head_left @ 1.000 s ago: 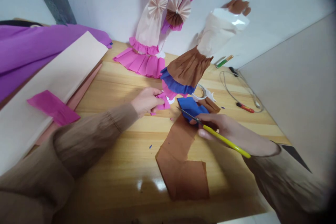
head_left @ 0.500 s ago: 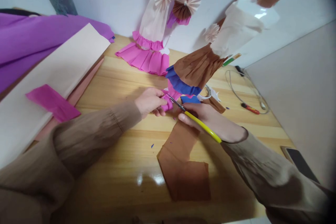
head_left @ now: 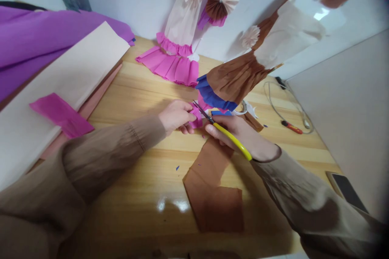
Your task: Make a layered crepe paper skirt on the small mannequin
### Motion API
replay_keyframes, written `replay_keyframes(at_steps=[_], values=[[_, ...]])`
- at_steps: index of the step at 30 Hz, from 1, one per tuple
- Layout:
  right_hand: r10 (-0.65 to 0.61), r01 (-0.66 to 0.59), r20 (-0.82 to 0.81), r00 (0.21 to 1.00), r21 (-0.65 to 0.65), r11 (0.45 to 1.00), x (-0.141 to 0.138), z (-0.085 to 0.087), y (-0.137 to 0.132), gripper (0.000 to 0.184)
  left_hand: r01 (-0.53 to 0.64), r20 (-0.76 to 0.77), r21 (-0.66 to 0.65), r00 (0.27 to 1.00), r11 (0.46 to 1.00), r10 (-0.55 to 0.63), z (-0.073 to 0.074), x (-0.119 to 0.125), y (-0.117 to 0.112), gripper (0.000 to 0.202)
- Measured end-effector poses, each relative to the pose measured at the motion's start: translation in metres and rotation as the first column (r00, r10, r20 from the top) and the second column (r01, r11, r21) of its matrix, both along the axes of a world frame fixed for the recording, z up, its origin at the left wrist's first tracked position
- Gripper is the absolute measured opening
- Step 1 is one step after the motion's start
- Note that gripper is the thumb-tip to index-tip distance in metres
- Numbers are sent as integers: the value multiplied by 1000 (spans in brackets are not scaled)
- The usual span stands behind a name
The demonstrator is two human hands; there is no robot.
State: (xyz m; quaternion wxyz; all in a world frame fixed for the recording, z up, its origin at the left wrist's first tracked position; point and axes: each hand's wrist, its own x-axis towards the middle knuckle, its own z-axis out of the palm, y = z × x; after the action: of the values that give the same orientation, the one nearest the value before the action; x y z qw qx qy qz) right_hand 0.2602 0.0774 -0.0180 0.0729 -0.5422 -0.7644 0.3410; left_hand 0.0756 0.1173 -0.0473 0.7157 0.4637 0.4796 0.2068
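Between thumb and fingers, my left hand (head_left: 178,116) pinches a small folded piece of pink crepe paper (head_left: 197,118). My right hand (head_left: 243,135) is closed round a pair of yellow-handled scissors (head_left: 229,137). Their dark blades point up and left across the pink piece; whether they bite into it I cannot tell. A brown sheet of crepe paper (head_left: 215,194) lies bent on the table below my hands. Beyond my right hand stands a paper dress with a brown skirt (head_left: 237,75) and a blue frill (head_left: 214,93).
A cream paper sheet (head_left: 88,62) with a pink strip (head_left: 62,115) on it lies at left, beside purple paper (head_left: 60,32). A white-and-pink paper dress (head_left: 179,28) leans on the wall. A cable (head_left: 270,101), a red-handled tool (head_left: 291,127) and a phone (head_left: 349,190) are at right.
The scissors' blades have shifted slightly up and left across the pink piece and look a little parted. The view has turned slightly; my left hand keeps its pinch.
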Motion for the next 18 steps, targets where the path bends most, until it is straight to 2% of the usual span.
replay_keyframes(at_steps=[12,15,18], values=[[46,-45,-6,999,62,997,4,-3,-1,52,19,1,-12,1000,1000,-19,1,-1,0,23],[55,-59,66,996,59,996,11,0,-1,57,66,-16,-19,998,998,-67,3,-3,2,24],[76,-81,152,985,24,996,25,7,-5,56,216,-14,12,976,976,-216,6,-8,3,24]])
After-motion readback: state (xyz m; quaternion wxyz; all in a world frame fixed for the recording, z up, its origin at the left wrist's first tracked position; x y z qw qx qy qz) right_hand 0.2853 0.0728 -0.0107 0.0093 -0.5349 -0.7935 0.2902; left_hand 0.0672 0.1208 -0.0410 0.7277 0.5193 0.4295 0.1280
